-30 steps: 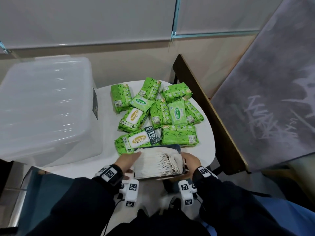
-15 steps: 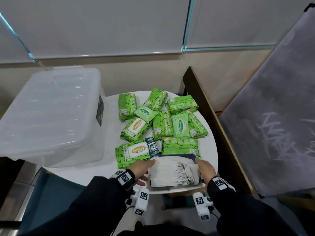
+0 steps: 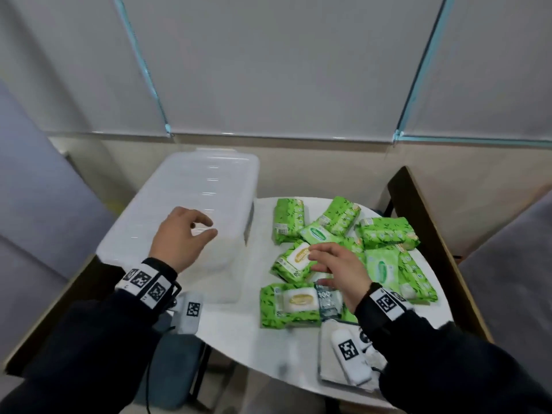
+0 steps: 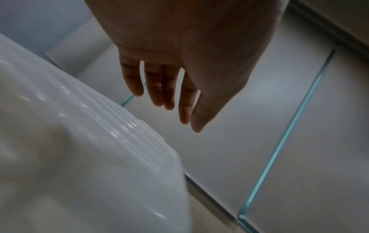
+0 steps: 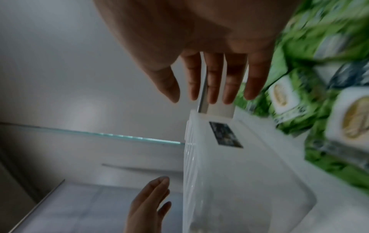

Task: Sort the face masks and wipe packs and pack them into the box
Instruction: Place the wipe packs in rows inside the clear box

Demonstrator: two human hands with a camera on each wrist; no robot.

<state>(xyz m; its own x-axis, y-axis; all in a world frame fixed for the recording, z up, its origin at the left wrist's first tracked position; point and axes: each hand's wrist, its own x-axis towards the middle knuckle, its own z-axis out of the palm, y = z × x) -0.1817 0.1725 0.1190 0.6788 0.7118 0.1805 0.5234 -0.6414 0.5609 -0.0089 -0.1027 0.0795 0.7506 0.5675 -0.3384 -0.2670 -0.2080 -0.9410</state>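
A translucent plastic box point(image 3: 194, 198) with its lid on stands at the left of the white table point(image 3: 239, 330). My left hand point(image 3: 206, 228) hovers over the lid with loosely curved fingers and holds nothing; the left wrist view shows its fingers point(image 4: 165, 97) straight above the box point(image 4: 79, 157). My right hand point(image 3: 316, 261) floats empty over the pile of green wipe packs point(image 3: 385, 234), above a cream-labelled pack point(image 3: 295, 258). The white face mask stack point(image 3: 325, 363) lies at the table's near edge, partly hidden by my right wrist.
A dark wooden edge point(image 3: 424, 222) runs along the table's right side. Grey wall panels stand behind. The box point(image 5: 229, 173) has a small dark label on the side facing the wipe packs point(image 5: 319, 102). Bare table shows between box and packs.
Both hands have let go of the mask stack. The left hand has risen over the box lid and the right over the wipe packs. The head view has swung left.
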